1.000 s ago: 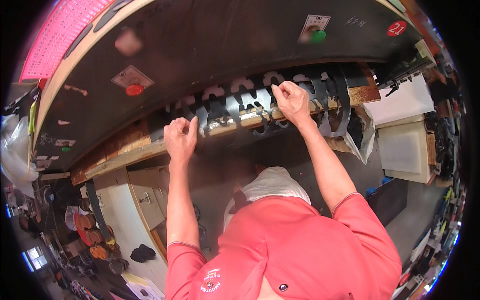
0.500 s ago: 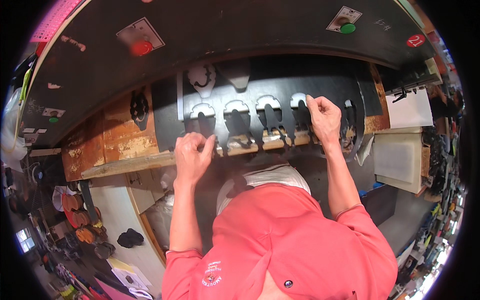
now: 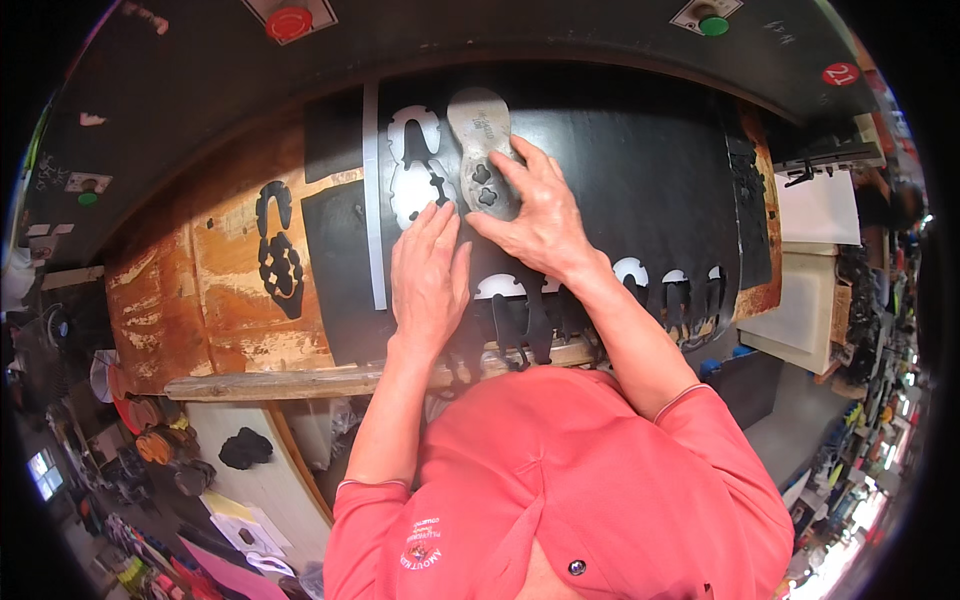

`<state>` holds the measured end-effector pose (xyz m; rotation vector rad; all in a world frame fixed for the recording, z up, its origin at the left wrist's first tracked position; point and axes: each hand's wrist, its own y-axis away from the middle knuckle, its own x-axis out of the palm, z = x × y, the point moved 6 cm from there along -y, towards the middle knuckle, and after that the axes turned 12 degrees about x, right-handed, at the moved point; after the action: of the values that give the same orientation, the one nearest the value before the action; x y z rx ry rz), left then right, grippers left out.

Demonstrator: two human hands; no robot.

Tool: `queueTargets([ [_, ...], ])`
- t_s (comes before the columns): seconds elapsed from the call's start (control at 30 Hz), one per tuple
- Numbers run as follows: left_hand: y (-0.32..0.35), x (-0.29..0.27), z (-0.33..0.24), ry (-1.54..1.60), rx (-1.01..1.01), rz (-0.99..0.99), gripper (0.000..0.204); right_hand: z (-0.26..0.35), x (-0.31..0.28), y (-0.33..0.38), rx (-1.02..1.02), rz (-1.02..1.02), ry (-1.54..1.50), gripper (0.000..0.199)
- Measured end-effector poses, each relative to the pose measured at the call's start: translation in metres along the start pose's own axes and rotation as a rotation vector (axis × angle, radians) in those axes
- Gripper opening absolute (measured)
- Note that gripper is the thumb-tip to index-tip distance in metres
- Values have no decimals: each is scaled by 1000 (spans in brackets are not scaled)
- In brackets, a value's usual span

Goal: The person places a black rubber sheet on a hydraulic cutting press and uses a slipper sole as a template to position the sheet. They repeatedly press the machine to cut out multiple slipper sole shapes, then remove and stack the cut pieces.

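A black sheet (image 3: 640,170) lies over the worn wooden board. On it stands a grey sole-shaped cutting die (image 3: 478,120), with small flower-shaped openings at its near end. My right hand (image 3: 540,215) grips the die's right side and near end between thumb and fingers. Just left of the die is a sole-shaped cut-out (image 3: 405,180) in the sheet, showing white beneath. My left hand (image 3: 430,275) lies flat at the cut-out's near end, fingers stretched out. A ragged strip of part cut-outs (image 3: 540,320) runs along the sheet's near edge, partly behind my right forearm.
A dark machine beam with a red button (image 3: 289,23) and a green button (image 3: 713,25) spans the far side. Black cut sole pieces (image 3: 280,265) rest on the wooden board (image 3: 230,330) at left. A pale box (image 3: 790,315) stands at right.
Both hands have left the sheet's near edge and reached farther in. My right hand has taken hold of the die; my left has opened from a pinch. The view has shifted.
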<state>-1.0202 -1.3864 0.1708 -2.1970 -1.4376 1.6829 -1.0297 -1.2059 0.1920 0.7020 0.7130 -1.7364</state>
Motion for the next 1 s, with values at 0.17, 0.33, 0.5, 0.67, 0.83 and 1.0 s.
queueTargets([
  [0.17,-10,-5,21,83,-52,-48,40,-42,-19,-32,450,56,-671,76],
  [0.33,-14,-5,27,133,-88,-23,43,8,19,-14,4,-69,-26,78],
  [0.5,-15,-1,25,68,-8,7,43,7,27,-15,36,-153,-94,70],
  [0.67,-23,-7,27,58,-60,31,36,-31,-5,-34,369,126,-725,76],
  [0.83,-54,-8,12,129,-109,-105,37,-50,-8,-38,488,192,-1088,81],
  [1.0,-89,44,10,792,-442,87,60,-60,-3,-41,529,209,-1147,78],
])
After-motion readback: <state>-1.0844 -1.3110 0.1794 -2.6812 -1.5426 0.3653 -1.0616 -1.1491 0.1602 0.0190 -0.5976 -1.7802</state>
